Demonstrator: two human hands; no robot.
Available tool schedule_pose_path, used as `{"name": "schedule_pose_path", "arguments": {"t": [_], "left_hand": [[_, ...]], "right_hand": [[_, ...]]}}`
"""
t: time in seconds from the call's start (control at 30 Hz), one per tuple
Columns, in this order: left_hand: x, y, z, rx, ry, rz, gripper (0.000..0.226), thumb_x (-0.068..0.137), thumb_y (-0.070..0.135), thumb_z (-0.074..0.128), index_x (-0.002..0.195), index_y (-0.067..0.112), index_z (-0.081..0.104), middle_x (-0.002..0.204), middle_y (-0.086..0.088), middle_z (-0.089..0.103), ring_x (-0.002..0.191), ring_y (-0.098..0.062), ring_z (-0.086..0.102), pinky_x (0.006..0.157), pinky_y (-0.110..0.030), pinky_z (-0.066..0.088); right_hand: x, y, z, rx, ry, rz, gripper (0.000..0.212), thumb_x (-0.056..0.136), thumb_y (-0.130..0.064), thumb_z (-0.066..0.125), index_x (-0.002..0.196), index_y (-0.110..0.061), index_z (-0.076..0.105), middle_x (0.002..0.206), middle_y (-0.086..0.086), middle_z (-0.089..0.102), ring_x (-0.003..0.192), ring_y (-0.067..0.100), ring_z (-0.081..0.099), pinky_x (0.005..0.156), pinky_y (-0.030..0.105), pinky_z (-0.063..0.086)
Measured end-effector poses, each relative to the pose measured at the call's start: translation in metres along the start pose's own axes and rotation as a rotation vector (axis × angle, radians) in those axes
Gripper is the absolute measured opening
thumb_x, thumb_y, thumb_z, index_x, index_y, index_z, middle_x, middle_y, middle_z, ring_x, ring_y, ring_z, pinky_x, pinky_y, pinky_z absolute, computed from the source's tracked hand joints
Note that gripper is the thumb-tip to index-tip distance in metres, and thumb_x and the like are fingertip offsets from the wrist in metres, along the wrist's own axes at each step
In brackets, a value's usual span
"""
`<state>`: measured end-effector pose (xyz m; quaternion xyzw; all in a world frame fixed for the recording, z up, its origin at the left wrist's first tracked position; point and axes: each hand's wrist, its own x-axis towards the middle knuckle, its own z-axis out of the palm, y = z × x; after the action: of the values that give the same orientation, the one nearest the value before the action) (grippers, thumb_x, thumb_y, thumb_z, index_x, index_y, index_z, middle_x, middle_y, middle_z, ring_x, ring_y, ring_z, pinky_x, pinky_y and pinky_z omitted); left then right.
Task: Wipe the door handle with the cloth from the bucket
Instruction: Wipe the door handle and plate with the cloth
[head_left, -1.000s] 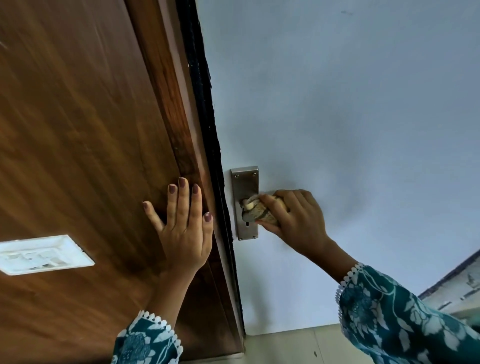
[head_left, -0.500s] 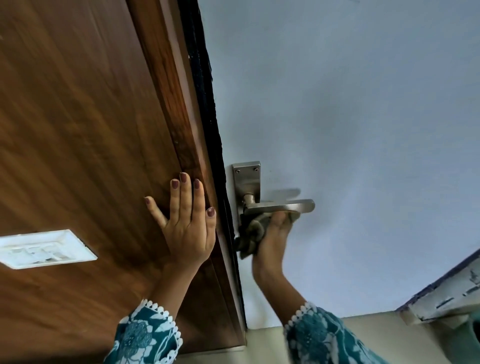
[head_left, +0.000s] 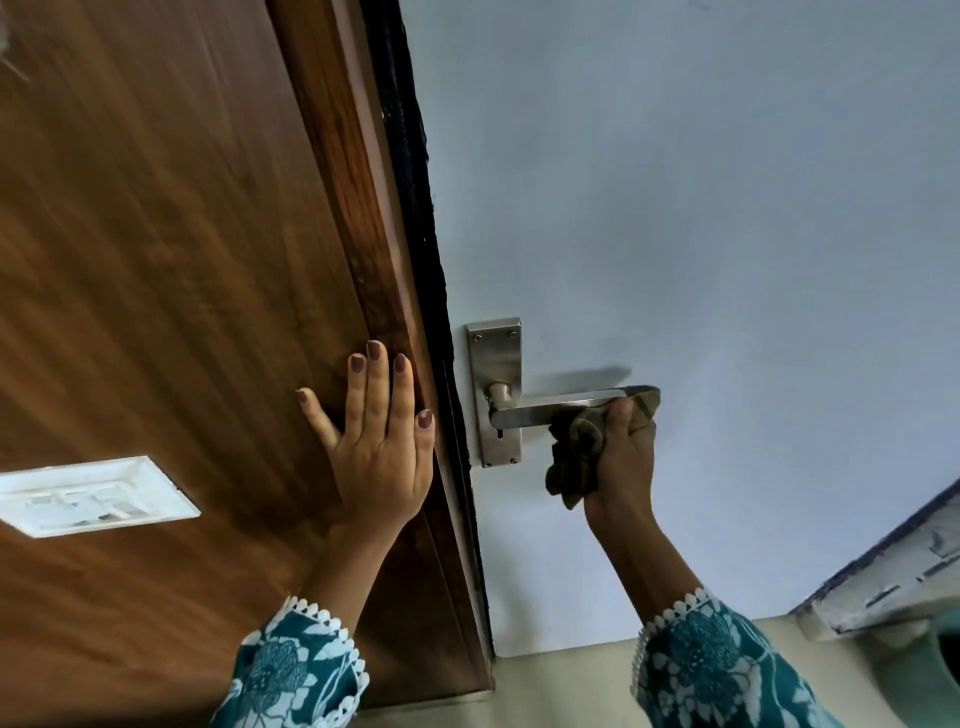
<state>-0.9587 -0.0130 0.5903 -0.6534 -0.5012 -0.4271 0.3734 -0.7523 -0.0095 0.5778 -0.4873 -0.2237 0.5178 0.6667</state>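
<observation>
A steel lever door handle (head_left: 556, 406) juts right from its steel backplate (head_left: 494, 364) on a pale blue door (head_left: 701, 234). My right hand (head_left: 623, 457) is closed around a crumpled brown cloth (head_left: 574, 457) and presses it against the underside and far tip of the lever; a corner of the cloth shows past the tip. My left hand (head_left: 376, 441) lies flat with fingers spread on the brown wooden panel (head_left: 156, 260) beside the door's edge. The bucket is out of view.
A white switch plate (head_left: 88, 493) sits on the wooden panel at the left. A dark strip (head_left: 415, 182) runs between panel and door. A worn white ledge (head_left: 893, 577) juts in at the lower right, with beige floor (head_left: 561, 686) below.
My right hand has slid with the cloth from the handle's base by the backplate out along the lever's underside to its tip. My left hand has stayed flat on the wood.
</observation>
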Motion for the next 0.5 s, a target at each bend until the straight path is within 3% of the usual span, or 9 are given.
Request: {"name": "schedule_pose_path", "arguments": {"t": [0.1, 0.3, 0.4, 0.5], "left_hand": [[0.0, 0.001, 0.0, -0.009, -0.009, -0.002, 0.057, 0.101, 0.03, 0.027, 0.153, 0.018, 0.007, 0.162, 0.005, -0.005, 0.148, -0.015, 0.003, 0.115, -0.051, -0.01], [0.001, 0.001, -0.004, -0.021, -0.033, -0.01, 0.056, 0.101, 0.032, 0.027, 0.153, 0.019, 0.007, 0.162, 0.006, -0.005, 0.148, -0.016, 0.003, 0.116, -0.051, -0.01], [0.002, 0.002, -0.007, -0.042, -0.055, -0.017, 0.057, 0.101, 0.032, 0.027, 0.153, 0.019, 0.006, 0.162, 0.006, -0.005, 0.148, -0.016, 0.003, 0.115, -0.051, -0.01], [0.003, 0.01, -0.014, -0.102, -0.088, -0.063, 0.062, 0.099, 0.029, 0.032, 0.153, 0.017, 0.003, 0.162, 0.003, -0.008, 0.148, -0.017, 0.001, 0.116, -0.052, -0.007]], "right_hand": [[0.0, -0.006, -0.003, -0.062, 0.007, -0.039, 0.023, 0.099, -0.037, 0.035, 0.113, -0.019, 0.038, 0.1, 0.024, 0.057, 0.072, 0.031, 0.058, 0.055, 0.037, 0.049], [0.001, -0.019, -0.013, -0.369, -0.001, -0.154, 0.019, 0.096, -0.043, 0.035, 0.104, -0.026, 0.037, 0.086, 0.019, 0.059, 0.056, 0.026, 0.052, 0.041, 0.024, 0.04], [0.002, -0.037, -0.02, -0.5, 0.02, -0.279, 0.014, 0.095, -0.04, 0.038, 0.102, -0.027, 0.037, 0.094, 0.021, 0.064, 0.069, 0.033, 0.061, 0.056, 0.036, 0.05], [0.001, -0.059, -0.033, -0.548, 0.003, -0.337, 0.019, 0.095, -0.041, 0.039, 0.103, -0.024, 0.039, 0.098, 0.019, 0.066, 0.068, 0.031, 0.061, 0.051, 0.028, 0.046]]}}
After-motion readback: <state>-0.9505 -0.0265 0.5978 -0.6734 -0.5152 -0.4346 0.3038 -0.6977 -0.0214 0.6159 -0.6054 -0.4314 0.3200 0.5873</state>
